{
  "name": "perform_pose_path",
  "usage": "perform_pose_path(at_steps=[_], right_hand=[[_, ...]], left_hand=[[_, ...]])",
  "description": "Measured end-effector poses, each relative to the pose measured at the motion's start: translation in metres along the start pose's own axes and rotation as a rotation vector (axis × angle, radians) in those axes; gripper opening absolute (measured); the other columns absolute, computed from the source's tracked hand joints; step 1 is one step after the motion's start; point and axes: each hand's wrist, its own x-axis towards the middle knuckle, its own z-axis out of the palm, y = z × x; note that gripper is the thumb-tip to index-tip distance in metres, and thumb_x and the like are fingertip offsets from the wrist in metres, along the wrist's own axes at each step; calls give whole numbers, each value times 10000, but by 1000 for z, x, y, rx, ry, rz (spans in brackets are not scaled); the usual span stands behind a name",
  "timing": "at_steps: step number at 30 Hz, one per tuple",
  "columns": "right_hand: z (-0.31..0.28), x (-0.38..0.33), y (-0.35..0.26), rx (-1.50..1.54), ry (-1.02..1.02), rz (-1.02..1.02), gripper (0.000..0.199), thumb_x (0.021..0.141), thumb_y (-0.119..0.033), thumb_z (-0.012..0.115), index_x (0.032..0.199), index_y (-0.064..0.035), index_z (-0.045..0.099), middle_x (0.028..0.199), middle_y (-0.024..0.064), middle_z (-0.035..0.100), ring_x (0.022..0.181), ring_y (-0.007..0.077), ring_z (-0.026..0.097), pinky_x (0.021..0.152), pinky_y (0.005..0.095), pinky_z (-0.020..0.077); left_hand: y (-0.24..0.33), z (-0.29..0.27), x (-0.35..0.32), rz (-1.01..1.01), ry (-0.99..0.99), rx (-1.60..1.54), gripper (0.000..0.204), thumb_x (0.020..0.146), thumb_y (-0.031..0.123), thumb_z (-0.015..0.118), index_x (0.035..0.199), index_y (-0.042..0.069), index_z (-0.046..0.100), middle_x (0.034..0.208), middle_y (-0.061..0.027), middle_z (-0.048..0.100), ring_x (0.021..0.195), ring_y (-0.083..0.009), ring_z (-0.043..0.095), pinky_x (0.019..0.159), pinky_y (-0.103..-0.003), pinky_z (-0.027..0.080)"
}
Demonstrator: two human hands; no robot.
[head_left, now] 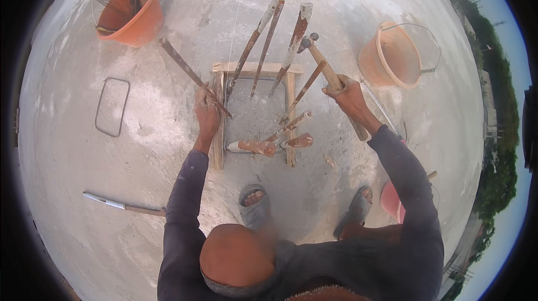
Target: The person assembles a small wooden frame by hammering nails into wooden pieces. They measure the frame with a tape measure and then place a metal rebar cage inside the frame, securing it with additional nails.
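Observation:
A wooden frame (257, 68) lies on the concrete around a cluster of rusty metal bars (252, 43), several wrapped or coated in white. A wire ring shows inside it, near the boards. My left hand (207, 111) is closed beside the frame's left board (219, 144). A slanting rusty bar (182, 64) crosses over its fingers; what they grip is hidden. My right hand (348, 99) grips the wooden handle of a hammer (325, 65) to the right of the frame. The metal head is raised at the handle's far end, close to a white-wrapped bar.
An orange bucket (144, 25) with sticks and wire stands far left, another orange bucket (372, 60) far right. A bent wire ring (97, 107) and a long thin tool (106, 200) lie left. A red bucket (388, 199) is beside my right arm. My sandalled feet stand before the frame.

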Motion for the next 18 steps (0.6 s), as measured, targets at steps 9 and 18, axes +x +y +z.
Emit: perform_pose_path(at_steps=[9,18], right_hand=[[1,18,-21,58,-31,-40,509,840,-225,815,1241,56,677,925,102,714,818,161,649,738,342,523],[14,31,-47,134,-54,-90,517,867,-264,815,1257,47,678,920,90,704,806,151,632,720,328,507]], left_hand=[[14,-7,97,-30,-1,-235,420,988,54,627,1381,1,489,1105,-126,681,860,-219,731,748,-310,574],[18,3,135,-187,-174,-485,338,956,36,685,1276,-43,608,1116,-135,700,913,-250,742,764,-334,607]])
